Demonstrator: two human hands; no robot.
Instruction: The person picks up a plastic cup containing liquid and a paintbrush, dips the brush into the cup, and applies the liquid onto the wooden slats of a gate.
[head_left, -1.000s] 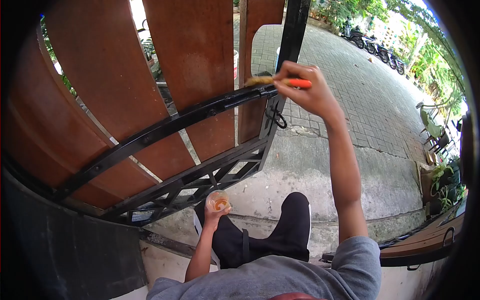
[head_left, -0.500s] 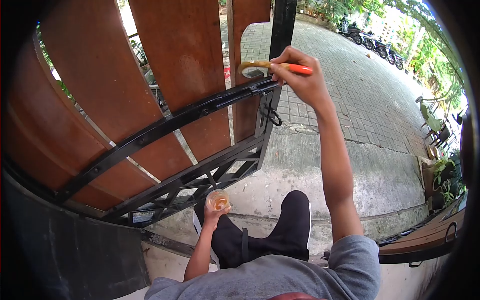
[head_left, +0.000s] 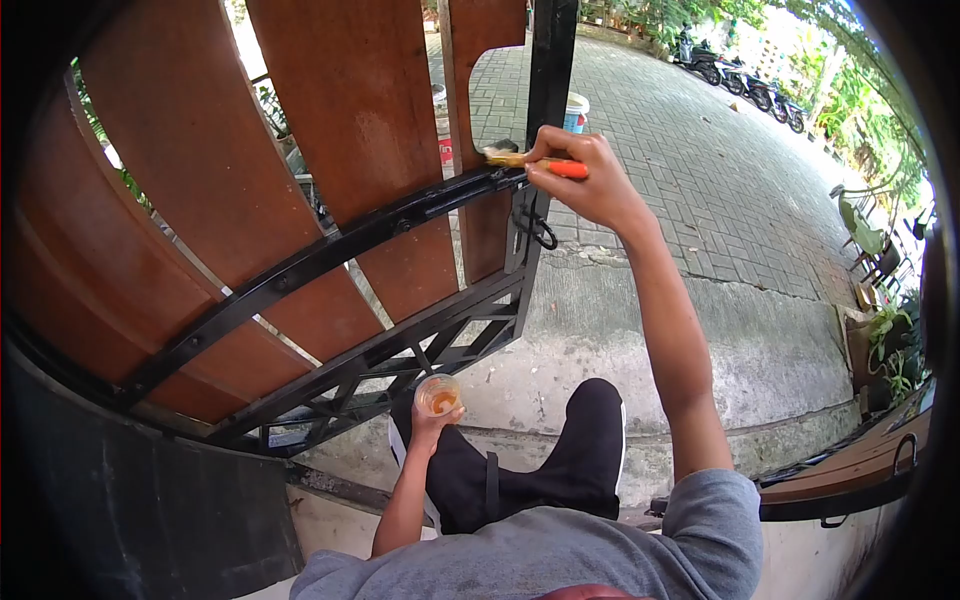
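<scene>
My right hand [head_left: 596,190] is closed around a paintbrush [head_left: 568,170] with an orange handle end. The brush points left, its bristles at the lower edge of the cut-out in a brown wooden slat [head_left: 480,110], just above the black metal rail [head_left: 300,262] of a gate. Low down near my left knee, my left hand [head_left: 430,426] is wrapped around a clear cup [head_left: 438,396] with amber liquid inside. Below the brush hand, a black latch hook [head_left: 544,236] sticks out from the gate's edge.
Wide brown boards [head_left: 345,100] make up the gate, with black lattice [head_left: 410,365] along its bottom. Behind the gate's upright stands a pail [head_left: 575,112]. Paving [head_left: 690,170] stretches toward parked motorbikes [head_left: 740,78]. Potted plants [head_left: 890,340] and another gate leaf [head_left: 840,490] are on the right.
My right hand and the brush have moved left and slightly down in view, the brush now at the cut-out's lower edge. A pail has come into sight. My left hand holds the cup still.
</scene>
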